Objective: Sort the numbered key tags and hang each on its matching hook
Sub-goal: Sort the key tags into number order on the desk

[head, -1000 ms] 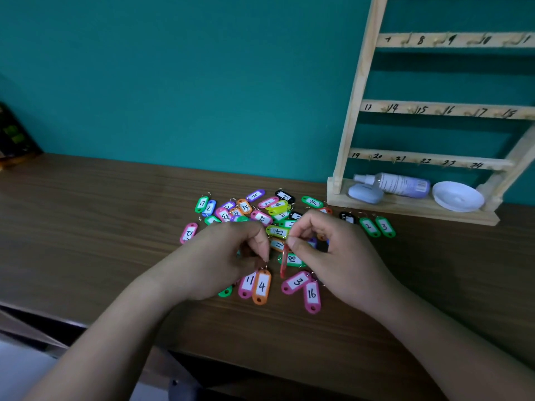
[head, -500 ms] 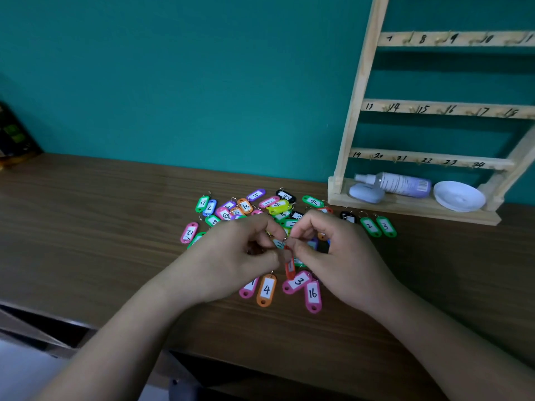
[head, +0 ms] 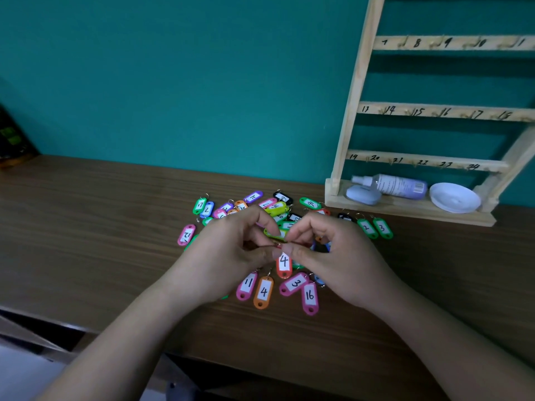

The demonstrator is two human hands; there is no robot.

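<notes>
A red key tag marked 4 (head: 284, 265) hangs by its ring from the fingertips of both hands, just above the table. My left hand (head: 228, 256) and my right hand (head: 333, 256) meet at that ring, thumbs and forefingers pinched together. Under and behind the hands lies a heap of coloured numbered tags (head: 260, 206). In front lie a pink 11 (head: 247, 285), an orange 4 (head: 263, 292), a pink 3 (head: 293, 283) and a pink 16 (head: 309, 296). The wooden hook rack (head: 359, 82) stands at the right, its rails numbered, no tags on the visible hooks.
Green tags 2 (head: 366, 228) and 3 (head: 382, 228) lie near the rack's base. On that base (head: 405, 211) rest a spray bottle (head: 396, 185), a pale blue case (head: 363, 195) and a white dish (head: 454, 197). The table's front edge (head: 260, 363) runs below my forearms. A dark object (head: 13, 146) sits far left.
The red tag was edge-on and low between the hands; it has turned face-on, showing its 4, and sits slightly higher. Both hands have closed in on its ring.
</notes>
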